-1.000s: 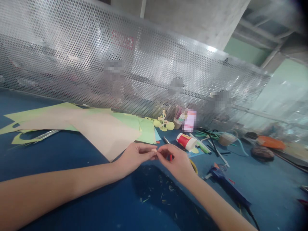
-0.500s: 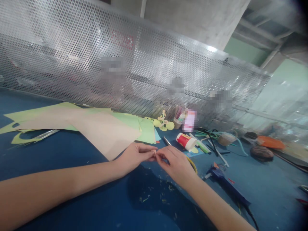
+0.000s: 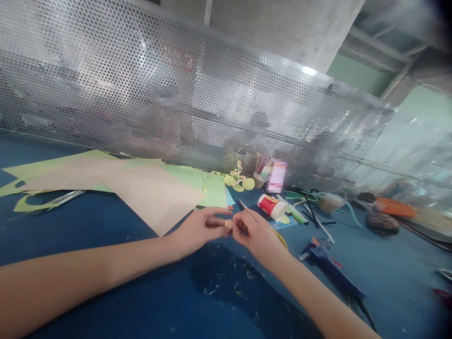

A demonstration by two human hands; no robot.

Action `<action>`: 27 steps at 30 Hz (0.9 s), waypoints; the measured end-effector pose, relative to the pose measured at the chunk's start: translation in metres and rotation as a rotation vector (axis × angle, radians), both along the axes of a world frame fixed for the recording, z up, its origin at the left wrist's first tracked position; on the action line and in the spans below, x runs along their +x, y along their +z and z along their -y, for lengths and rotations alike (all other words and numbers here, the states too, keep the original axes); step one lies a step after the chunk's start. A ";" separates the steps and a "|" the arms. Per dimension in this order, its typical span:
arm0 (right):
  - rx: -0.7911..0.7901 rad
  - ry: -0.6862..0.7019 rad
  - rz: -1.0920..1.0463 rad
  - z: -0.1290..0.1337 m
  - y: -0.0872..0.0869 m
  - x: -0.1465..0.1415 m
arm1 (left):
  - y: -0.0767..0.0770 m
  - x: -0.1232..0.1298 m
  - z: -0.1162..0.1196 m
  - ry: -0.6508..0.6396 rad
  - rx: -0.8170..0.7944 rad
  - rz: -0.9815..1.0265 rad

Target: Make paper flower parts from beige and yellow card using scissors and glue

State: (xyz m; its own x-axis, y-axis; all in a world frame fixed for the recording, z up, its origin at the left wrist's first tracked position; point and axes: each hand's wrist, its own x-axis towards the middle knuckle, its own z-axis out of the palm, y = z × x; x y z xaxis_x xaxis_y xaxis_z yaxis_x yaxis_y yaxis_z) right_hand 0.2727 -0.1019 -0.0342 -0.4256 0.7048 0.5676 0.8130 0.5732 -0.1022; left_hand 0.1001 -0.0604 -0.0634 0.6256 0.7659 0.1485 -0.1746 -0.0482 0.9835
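Note:
Between my two hands is a small pale piece (image 3: 229, 224), perhaps paper, partly covered by fingertips. My left hand (image 3: 201, 228) pinches it from the left, thumb below and index finger stretched above. From the other side, the fingertips of my right hand (image 3: 256, 235) close on its edge. Beyond the left hand lies a large pale pink sheet (image 3: 155, 197) over green sheets (image 3: 215, 190). Behind the right hand, scissors with a yellow handle (image 3: 281, 238) are mostly hidden. A yellow paper figure with round discs (image 3: 239, 181) stands farther back.
To the right lie a blue glue gun (image 3: 334, 270) with its cord and a red-and-white roll (image 3: 271, 207). Thin strips and tubes (image 3: 310, 212) are scattered behind it. A perforated metal screen (image 3: 212, 94) runs along the back. Small scraps (image 3: 213, 291) dot the blue table.
My left index finger has lifted a little from the thumb, and more of the pale piece shows. My right fingers have curled in more tightly. The rest stays nearly the same.

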 end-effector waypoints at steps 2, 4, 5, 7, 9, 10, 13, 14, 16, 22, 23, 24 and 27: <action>-0.038 0.016 -0.074 0.000 0.001 0.002 | 0.002 0.001 0.001 0.021 -0.011 0.021; -0.066 0.030 -0.138 0.001 0.002 0.003 | 0.003 0.001 0.001 0.037 -0.024 0.048; -0.074 0.035 -0.165 0.001 0.002 0.004 | 0.004 0.002 0.001 0.046 -0.028 0.057; -0.081 0.040 -0.205 0.001 0.002 0.004 | 0.004 0.002 0.001 0.053 -0.023 0.059; -0.085 0.042 -0.227 0.002 0.002 0.004 | 0.003 0.001 0.000 0.060 -0.005 0.046; -0.088 0.039 -0.235 0.002 0.001 0.004 | 0.003 0.001 0.000 0.062 0.008 0.038; -0.097 0.026 -0.235 0.002 0.001 0.003 | 0.001 0.000 0.000 0.066 0.048 0.015; -0.099 0.025 -0.226 0.002 0.001 0.003 | 0.001 0.000 0.000 0.064 0.056 0.010; -0.094 0.029 -0.205 0.003 0.002 0.003 | 0.001 -0.001 0.001 0.062 0.068 0.003; -0.056 0.038 -0.124 0.004 0.002 0.002 | -0.001 -0.002 0.001 0.022 0.110 -0.021; -0.048 0.037 -0.102 0.003 0.002 0.001 | -0.002 -0.001 0.001 0.015 0.116 -0.019; -0.037 0.036 -0.078 0.003 0.001 0.001 | -0.003 -0.001 0.000 0.007 0.122 -0.020; -0.008 0.032 0.001 0.001 0.000 0.000 | -0.005 0.000 -0.001 -0.020 0.136 -0.033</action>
